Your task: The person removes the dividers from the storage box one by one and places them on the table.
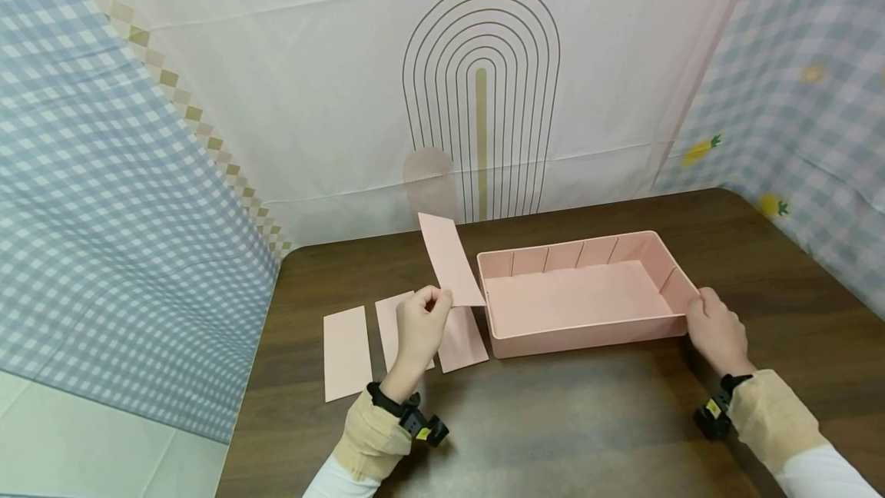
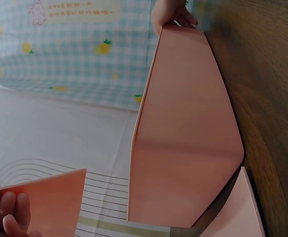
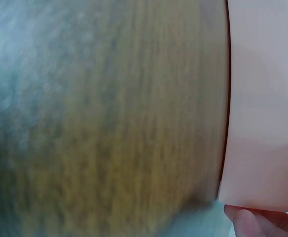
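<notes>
A flat pink divider panel (image 1: 449, 256) is pinched at its near corner between the thumb and fingers of my left hand (image 1: 420, 325). It tilts up beside the left end of a shallow pink rectangular box (image 1: 574, 300), whose inner walls carry vertical slots. My right hand (image 1: 717, 333) grips the box at its near right corner, fingers over the end wall. In the left wrist view, the held panel (image 2: 53, 202) shows at lower left, with the box's outer side (image 2: 183, 108) to its right. The right wrist view shows fingertips (image 3: 250, 224) at the box's edge.
Three more pink panels lie on the brown wooden table (image 1: 553, 421): one at far left (image 1: 348, 353), a middle one (image 1: 389, 321) partly behind the left hand, and one (image 1: 462, 340) close to the box. Cloth (image 1: 332, 98) hangs behind the table and along its sides.
</notes>
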`<action>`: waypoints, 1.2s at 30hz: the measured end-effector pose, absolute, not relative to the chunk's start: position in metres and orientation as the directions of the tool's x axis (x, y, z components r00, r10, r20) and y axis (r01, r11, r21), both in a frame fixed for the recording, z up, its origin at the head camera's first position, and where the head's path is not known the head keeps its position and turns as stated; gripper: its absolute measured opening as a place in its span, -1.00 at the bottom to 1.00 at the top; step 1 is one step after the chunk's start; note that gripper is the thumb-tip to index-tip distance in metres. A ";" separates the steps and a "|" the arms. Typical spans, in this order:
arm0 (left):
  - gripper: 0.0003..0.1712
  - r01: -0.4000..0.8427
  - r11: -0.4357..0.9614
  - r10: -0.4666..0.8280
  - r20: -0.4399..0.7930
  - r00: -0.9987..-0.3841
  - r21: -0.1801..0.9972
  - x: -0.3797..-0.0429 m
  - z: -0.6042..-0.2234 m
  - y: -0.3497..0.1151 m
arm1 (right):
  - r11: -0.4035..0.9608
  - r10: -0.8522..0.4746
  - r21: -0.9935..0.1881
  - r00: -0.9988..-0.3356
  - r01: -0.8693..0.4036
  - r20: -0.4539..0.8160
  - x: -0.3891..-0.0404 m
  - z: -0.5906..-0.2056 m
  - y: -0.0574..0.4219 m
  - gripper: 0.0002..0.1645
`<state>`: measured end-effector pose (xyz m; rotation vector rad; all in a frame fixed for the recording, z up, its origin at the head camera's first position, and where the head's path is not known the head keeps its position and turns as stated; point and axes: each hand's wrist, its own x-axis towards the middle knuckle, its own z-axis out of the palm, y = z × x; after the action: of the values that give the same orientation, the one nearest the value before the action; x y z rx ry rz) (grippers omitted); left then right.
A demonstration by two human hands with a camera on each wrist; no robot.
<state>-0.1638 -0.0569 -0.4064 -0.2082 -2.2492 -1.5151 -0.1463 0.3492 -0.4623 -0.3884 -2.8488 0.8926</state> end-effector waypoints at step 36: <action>-0.70 0.290 0.430 -0.052 0.345 -0.937 0.855 -0.164 -0.427 -0.053 | 0.798 0.298 -0.566 -0.952 0.209 0.068 -0.140 -0.461 0.376 -0.48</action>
<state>-0.1642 -0.0525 -0.4271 -0.2045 -2.3688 -1.5093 -0.1396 0.3765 -0.4613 -0.4020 -2.8320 0.8642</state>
